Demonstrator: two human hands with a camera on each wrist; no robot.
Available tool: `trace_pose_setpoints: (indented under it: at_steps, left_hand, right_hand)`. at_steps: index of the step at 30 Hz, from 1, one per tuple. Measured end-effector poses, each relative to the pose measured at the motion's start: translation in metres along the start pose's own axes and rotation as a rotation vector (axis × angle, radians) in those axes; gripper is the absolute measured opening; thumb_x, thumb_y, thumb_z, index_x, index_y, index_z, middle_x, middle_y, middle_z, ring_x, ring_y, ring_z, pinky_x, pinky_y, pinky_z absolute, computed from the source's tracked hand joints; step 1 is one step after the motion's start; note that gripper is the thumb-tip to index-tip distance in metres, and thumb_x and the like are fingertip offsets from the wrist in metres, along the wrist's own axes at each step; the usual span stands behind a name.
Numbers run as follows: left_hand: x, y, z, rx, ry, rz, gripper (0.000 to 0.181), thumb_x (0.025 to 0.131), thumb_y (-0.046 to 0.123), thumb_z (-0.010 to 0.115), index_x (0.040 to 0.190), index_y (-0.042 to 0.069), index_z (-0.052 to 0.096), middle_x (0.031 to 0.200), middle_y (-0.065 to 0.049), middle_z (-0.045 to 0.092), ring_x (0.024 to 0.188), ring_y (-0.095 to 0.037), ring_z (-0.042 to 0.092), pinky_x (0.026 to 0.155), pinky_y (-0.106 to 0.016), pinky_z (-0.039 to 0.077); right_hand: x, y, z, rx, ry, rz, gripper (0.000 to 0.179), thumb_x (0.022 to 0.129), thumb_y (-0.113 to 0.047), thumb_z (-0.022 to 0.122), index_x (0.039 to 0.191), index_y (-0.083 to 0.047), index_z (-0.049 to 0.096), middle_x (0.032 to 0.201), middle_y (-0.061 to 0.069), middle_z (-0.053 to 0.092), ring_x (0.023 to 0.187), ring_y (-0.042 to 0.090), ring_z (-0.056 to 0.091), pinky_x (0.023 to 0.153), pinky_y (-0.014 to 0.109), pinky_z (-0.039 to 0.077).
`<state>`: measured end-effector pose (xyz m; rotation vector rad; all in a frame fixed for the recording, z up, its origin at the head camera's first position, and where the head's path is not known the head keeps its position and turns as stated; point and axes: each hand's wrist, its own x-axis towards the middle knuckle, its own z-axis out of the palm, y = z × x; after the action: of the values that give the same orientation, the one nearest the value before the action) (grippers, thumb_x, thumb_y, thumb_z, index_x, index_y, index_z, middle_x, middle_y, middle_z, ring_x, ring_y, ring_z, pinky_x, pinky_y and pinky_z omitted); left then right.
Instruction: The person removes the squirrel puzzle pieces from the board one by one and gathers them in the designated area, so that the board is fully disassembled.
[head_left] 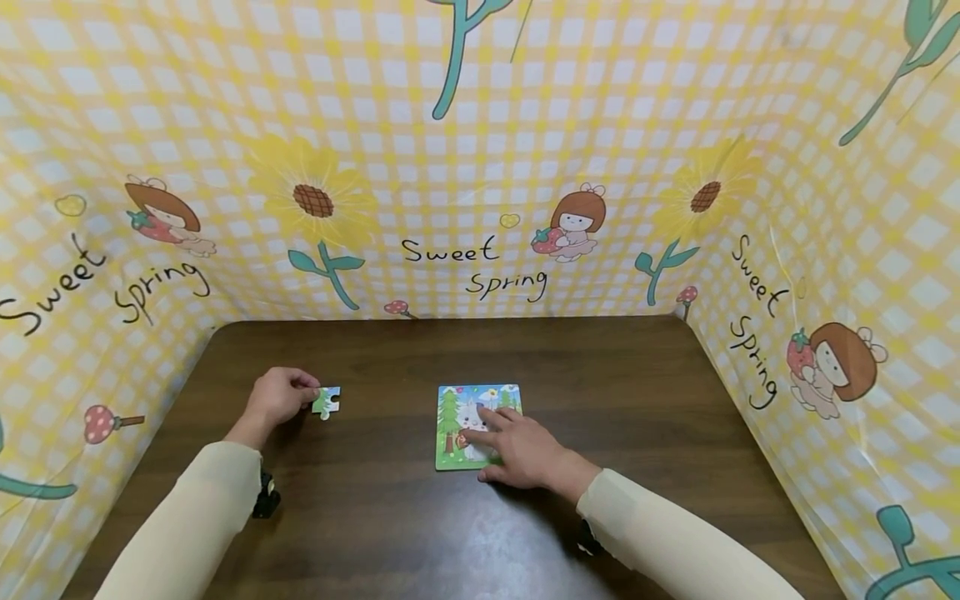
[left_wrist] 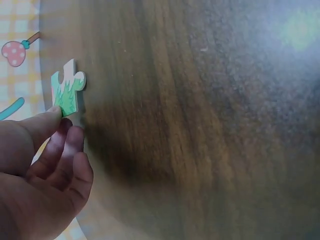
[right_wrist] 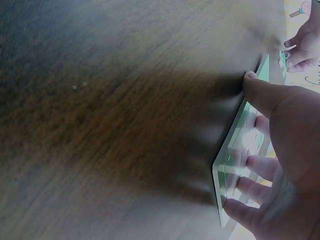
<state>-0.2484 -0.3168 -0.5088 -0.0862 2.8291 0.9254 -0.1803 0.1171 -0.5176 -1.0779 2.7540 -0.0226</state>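
My left hand (head_left: pixel 279 395) pinches a green and white jigsaw piece (head_left: pixel 327 402) between thumb and fingers, over the left part of the table. In the left wrist view the jigsaw piece (left_wrist: pixel 68 90) shows a rounded knob, a notch and a leafy green print. Near the table's middle lies a square jigsaw board (head_left: pixel 450 417) with trees, flowers and a white animal figure. My right hand (head_left: pixel 525 450) rests on the board's right part with spread fingers, hiding some of the picture. In the right wrist view its fingertips touch the board (right_wrist: pixel 231 165) and the thumb lies at its edge.
A dark brown wooden table (head_left: pixel 390 533) carries everything. Yellow checked cloth (head_left: pixel 465 167) with flowers, figures and lettering rises behind it and at both sides. Dark wrist cameras sit under both sleeves.
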Motion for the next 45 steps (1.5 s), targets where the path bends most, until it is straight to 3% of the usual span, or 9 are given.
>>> trace_pose_setpoints:
  at_steps: [7, 17, 24, 30, 34, 38, 42, 45]
  left_hand:
    - [-0.001, -0.005, 0.003, 0.056, -0.007, 0.027, 0.018, 0.099, 0.016, 0.066, 0.103, 0.001, 0.075, 0.097, -0.015, 0.072, 0.090, -0.031, 0.064, 0.080, -0.050, 0.051]
    - [0.005, -0.010, 0.012, 0.100, 0.031, 0.068, 0.015, 0.096, 0.016, 0.067, 0.096, 0.004, 0.076, 0.092, -0.011, 0.072, 0.084, -0.028, 0.064, 0.077, -0.049, 0.052]
    - [0.002, 0.003, 0.008, 0.111, 0.044, 0.085, 0.022, 0.098, 0.021, 0.064, 0.101, 0.003, 0.076, 0.096, -0.013, 0.073, 0.085, -0.028, 0.065, 0.077, -0.049, 0.052]
    - [-0.003, 0.046, 0.020, 0.045, 0.010, 0.163, 0.027, 0.102, 0.025, 0.060, 0.112, 0.004, 0.074, 0.102, -0.015, 0.074, 0.077, -0.025, 0.067, 0.069, -0.043, 0.055]
    - [-0.010, 0.088, 0.039, -0.030, -0.058, 0.178, 0.026, 0.103, 0.027, 0.060, 0.113, 0.007, 0.075, 0.104, -0.012, 0.073, 0.069, -0.019, 0.064, 0.063, -0.035, 0.053]
    - [-0.017, 0.126, 0.059, -0.081, -0.119, 0.218, 0.023, 0.102, 0.027, 0.062, 0.110, 0.010, 0.076, 0.103, -0.007, 0.072, 0.079, -0.017, 0.062, 0.070, -0.033, 0.052]
    - [-0.020, 0.155, 0.078, -0.170, -0.197, 0.197, 0.026, 0.103, 0.026, 0.062, 0.116, 0.007, 0.074, 0.105, -0.008, 0.070, 0.086, -0.025, 0.064, 0.069, -0.033, 0.053]
    - [-0.018, 0.168, 0.090, -0.221, -0.239, 0.164, 0.031, 0.103, 0.026, 0.061, 0.123, 0.006, 0.072, 0.107, -0.011, 0.070, 0.089, -0.029, 0.065, 0.068, -0.032, 0.052]
  right_hand:
    - [0.001, -0.001, 0.000, -0.016, -0.002, -0.009, 0.070, 0.097, -0.061, 0.060, 0.158, -0.036, 0.038, 0.167, 0.012, 0.030, 0.149, 0.034, 0.038, 0.116, 0.046, 0.039]
    - [0.002, 0.001, 0.002, -0.023, -0.005, -0.009, 0.070, 0.097, -0.062, 0.059, 0.159, -0.038, 0.037, 0.168, 0.010, 0.030, 0.149, 0.033, 0.038, 0.116, 0.046, 0.039]
    - [0.001, 0.002, 0.005, 0.019, 0.025, -0.020, 0.069, 0.097, -0.060, 0.060, 0.159, -0.035, 0.038, 0.168, 0.011, 0.028, 0.149, 0.036, 0.037, 0.116, 0.051, 0.039]
    - [-0.006, 0.008, 0.008, 0.096, 0.065, -0.012, 0.069, 0.096, -0.057, 0.064, 0.156, -0.030, 0.044, 0.167, 0.011, 0.030, 0.150, 0.035, 0.035, 0.116, 0.053, 0.037]
    - [-0.014, 0.018, 0.006, 0.166, 0.097, 0.007, 0.063, 0.096, -0.053, 0.066, 0.151, -0.027, 0.052, 0.165, 0.012, 0.035, 0.151, 0.034, 0.034, 0.116, 0.055, 0.037]
    - [-0.020, 0.029, 0.005, 0.207, 0.110, 0.001, 0.058, 0.097, -0.050, 0.066, 0.149, -0.025, 0.055, 0.162, 0.011, 0.039, 0.150, 0.034, 0.035, 0.115, 0.057, 0.037]
    - [-0.024, 0.038, 0.009, 0.204, 0.104, -0.013, 0.059, 0.098, -0.051, 0.065, 0.150, -0.027, 0.054, 0.163, 0.009, 0.039, 0.151, 0.032, 0.035, 0.117, 0.055, 0.036]
    - [-0.026, 0.043, 0.013, 0.190, 0.093, -0.027, 0.059, 0.098, -0.052, 0.064, 0.151, -0.029, 0.053, 0.164, 0.008, 0.038, 0.151, 0.031, 0.035, 0.117, 0.052, 0.037]
